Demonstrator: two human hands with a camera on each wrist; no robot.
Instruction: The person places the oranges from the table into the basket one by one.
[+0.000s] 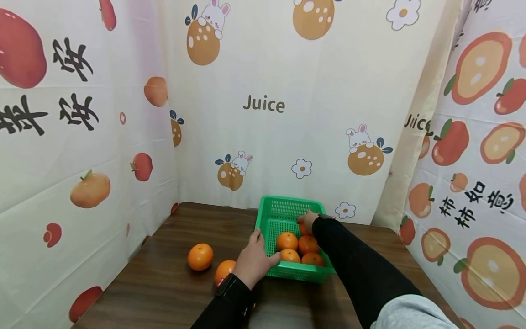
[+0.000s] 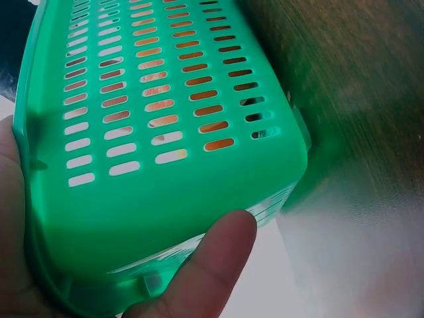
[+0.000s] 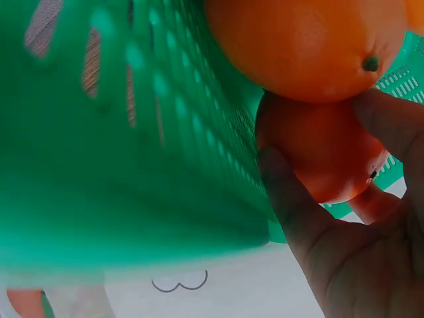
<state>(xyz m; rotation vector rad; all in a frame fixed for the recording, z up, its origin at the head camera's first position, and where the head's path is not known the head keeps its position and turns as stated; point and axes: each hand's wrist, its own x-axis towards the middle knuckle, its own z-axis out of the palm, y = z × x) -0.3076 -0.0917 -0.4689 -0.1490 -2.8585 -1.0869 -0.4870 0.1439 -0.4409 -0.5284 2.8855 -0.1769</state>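
Observation:
A green perforated plastic basket (image 1: 271, 224) stands on the wooden table with several oranges (image 1: 287, 241) at its near end. My left hand (image 1: 255, 260) grips the basket's left rim, one finger (image 2: 222, 248) against the basket's outer wall in the left wrist view. Inside the basket, toward its right wall, my right hand (image 1: 309, 219) holds an orange (image 3: 321, 149) between thumb and fingers. That fruit sits right up against another orange (image 3: 311, 46) with a green stem end. From the head, the right hand partly covers the held orange.
Two more oranges lie on the brown tabletop (image 1: 164, 283) left of the basket: a whole one (image 1: 200, 257) farther out, and another (image 1: 224, 271) partly hidden by the left wrist. Printed fabric curtains (image 1: 263, 137) enclose the table at the back and both sides.

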